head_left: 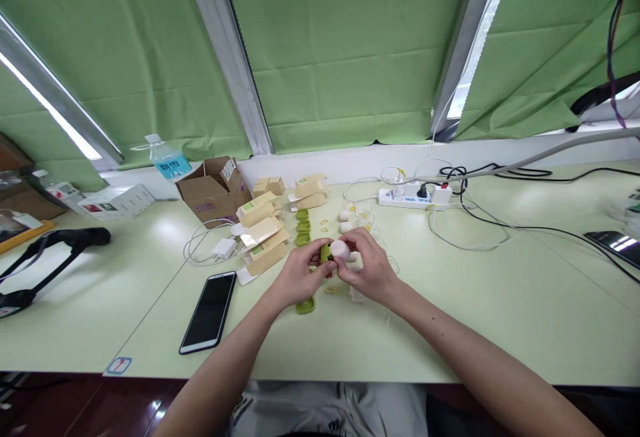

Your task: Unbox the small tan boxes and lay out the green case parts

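Fingers of my left hand (300,273) hold a small olive-green plastic part (326,252); my right hand (371,265) pinches a rounded pale-pink piece (341,250) right by it, above the pale surface (450,304). Can't tell if joined. Olive-green rectangular cases (303,226) and pale-pink knobs (345,216) lie loose; plenty left, I'd judge.

The small case (326,253) is olive green, the rounded piece (341,250) pale pink, the tabletop (510,290) pale yellow-green.

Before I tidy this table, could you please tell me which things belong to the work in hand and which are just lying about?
Seemingly in use: held green piece, held pale piece, green cases.
Likely lying about: white-edged phone, blue-labelled bottle, power strip.
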`<state>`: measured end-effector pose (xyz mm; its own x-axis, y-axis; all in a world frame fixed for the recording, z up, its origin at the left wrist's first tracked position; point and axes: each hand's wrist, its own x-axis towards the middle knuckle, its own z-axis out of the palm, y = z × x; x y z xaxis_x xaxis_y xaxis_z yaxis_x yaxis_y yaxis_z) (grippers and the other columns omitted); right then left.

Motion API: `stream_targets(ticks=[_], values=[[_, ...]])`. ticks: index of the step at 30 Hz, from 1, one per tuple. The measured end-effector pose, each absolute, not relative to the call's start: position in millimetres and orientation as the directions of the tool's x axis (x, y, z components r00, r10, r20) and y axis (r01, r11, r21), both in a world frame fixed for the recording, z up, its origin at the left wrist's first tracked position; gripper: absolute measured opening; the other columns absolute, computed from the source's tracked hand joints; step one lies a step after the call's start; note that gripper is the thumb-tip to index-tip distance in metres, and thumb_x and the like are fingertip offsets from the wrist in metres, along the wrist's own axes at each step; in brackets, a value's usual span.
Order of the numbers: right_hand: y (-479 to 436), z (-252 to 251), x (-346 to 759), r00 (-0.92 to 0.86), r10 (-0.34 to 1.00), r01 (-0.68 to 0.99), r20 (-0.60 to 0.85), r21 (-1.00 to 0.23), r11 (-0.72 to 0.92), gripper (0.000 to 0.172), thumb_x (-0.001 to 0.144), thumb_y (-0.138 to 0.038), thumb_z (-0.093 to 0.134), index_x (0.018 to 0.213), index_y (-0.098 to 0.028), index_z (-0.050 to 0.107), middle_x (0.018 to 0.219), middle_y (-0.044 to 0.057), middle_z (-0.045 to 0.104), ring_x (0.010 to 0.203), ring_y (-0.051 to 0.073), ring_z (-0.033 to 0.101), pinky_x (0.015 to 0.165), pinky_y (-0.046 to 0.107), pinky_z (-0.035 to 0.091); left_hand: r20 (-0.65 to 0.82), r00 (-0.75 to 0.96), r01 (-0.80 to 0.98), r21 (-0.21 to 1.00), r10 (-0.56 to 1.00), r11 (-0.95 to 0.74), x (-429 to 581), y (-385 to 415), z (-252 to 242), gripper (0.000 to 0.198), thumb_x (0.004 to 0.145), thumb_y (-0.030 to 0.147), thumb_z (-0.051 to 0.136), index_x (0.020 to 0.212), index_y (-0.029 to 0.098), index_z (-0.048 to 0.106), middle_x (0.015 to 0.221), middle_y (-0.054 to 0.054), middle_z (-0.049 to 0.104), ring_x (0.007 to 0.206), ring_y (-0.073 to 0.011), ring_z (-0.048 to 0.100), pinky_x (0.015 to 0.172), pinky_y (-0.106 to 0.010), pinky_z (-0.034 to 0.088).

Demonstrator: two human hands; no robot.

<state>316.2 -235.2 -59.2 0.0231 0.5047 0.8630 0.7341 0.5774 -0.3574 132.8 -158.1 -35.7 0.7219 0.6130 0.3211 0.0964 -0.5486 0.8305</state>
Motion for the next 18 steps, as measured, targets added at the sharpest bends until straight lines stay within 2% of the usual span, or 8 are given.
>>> stream_targets(ticks=[3,5,6,7,8,10,14,18], values=[[-218.1,-50.2,325.6,0.153,0.527,0.679,0.836,-0.477,0.559,0.021,0.098,-0.03,0.067,0.116,-0.023,0.059,0.107,0.007,0.067,0.091,0.02,0.066,0.076,0.034,0.06,0.284,0.657,0.105,0.883,0.698,-0.458,133.1,-149.7,-39.4,0.037,0.095,0.04,0.069,0.125,0.018,0.068,0.081,-0.002,0.071,0.068,-0.0174,0.071,0.068,-0.03,0.059],[-194.1,-39.8,340.8,0.2,0.615,0.707,0.763,-0.547,0.449,0.023,0.102,-0.038,0.063,0.118,-0.021,0.061,0.11,0.009,0.069,0.094,0.02,0.067,0.079,0.034,0.06,0.269,0.592,0.111,0.907,0.76,-0.407,133.1,-142.8,-42.4,0.039,0.094,0.042,0.07,0.125,0.019,0.067,0.079,-0.001,0.07,0.067,-0.0173,0.071,0.066,-0.029,0.059],[-179.0,-33.8,350.7,0.186,0.697,0.763,0.693,-0.549,0.342,0.025,0.104,-0.039,0.06,0.12,-0.02,0.062,0.112,0.01,0.071,0.096,0.02,0.068,0.083,0.033,0.059,0.266,0.561,0.101,0.918,0.784,-0.384,132.9,-139.0,-44.0,0.042,0.093,0.044,0.071,0.126,0.019,0.067,0.078,-0.001,0.07,0.067,-0.0172,0.071,0.066,-0.029,0.059],[-162.6,-27.8,361.2,0.148,0.794,0.842,0.59,-0.497,0.212,0.028,0.106,-0.038,0.056,0.124,-0.018,0.063,0.117,0.011,0.072,0.101,0.02,0.068,0.087,0.033,0.057,0.268,0.533,0.085,0.927,0.803,-0.366,132.5,-135.3,-45.5,0.044,0.093,0.046,0.072,0.127,0.018,0.066,0.078,-0.001,0.071,0.067,-0.017,0.072,0.067,-0.029,0.06],[-145.8,-22.4,371.7,0.103,0.875,0.918,0.473,-0.383,0.098,0.03,0.109,-0.037,0.051,0.129,-0.018,0.064,0.124,0.012,0.072,0.109,0.02,0.067,0.094,0.033,0.055,0.272,0.51,0.068,0.933,0.816,-0.354,132.2,-131.9,-47.0,0.047,0.093,0.048,0.072,0.128,0.018,0.065,0.078,-0.001,0.071,0.068,-0.017,0.072,0.069,-0.03,0.061],[-113.7,-14.3,389.7,0.085,0.916,0.951,0.392,-0.305,0.042,0.026,0.106,-0.031,0.057,0.124,-0.019,0.071,0.127,0.012,0.074,0.12,0.024,0.064,0.104,0.037,0.049,0.288,0.479,0.039,0.936,0.829,-0.348,131.5,-126.6,-49.3,0.05,0.093,0.05,0.073,0.13,0.017,0.064,0.079,-0.001,0.071,0.07,-0.017,0.073,0.071,-0.031,0.062],[-65.8,-14.1,404.2,0.079,0.968,0.984,0.237,-0.175,-0.037,0.02,0.102,-0.028,0.065,0.116,-0.02,0.076,0.122,0.011,0.077,0.125,0.029,0.063,0.11,0.046,0.047,0.322,0.46,0.018,0.928,0.828,-0.372,131.3,-122.8,-51.3,0.053,0.094,0.054,0.073,0.13,0.017,0.063,0.083,-0.002,0.071,0.072,-0.017,0.074,0.072,-0.03,0.062],[-40.0,-27.9,401.8,0.091,0.988,0.995,0.126,-0.046,-0.086,0.04,0.102,-0.041,0.069,0.135,-0.018,0.065,0.137,0.011,0.067,0.119,0.026,0.068,0.101,0.049,0.06,0.333,0.444,0.003,0.928,0.832,-0.372,131.4,-122.3,-50.9,0.052,0.093,0.055,0.074,0.128,0.017,0.064,0.087,-0.003,0.072,0.072,-0.0165,0.074,0.071,-0.029,0.062]])
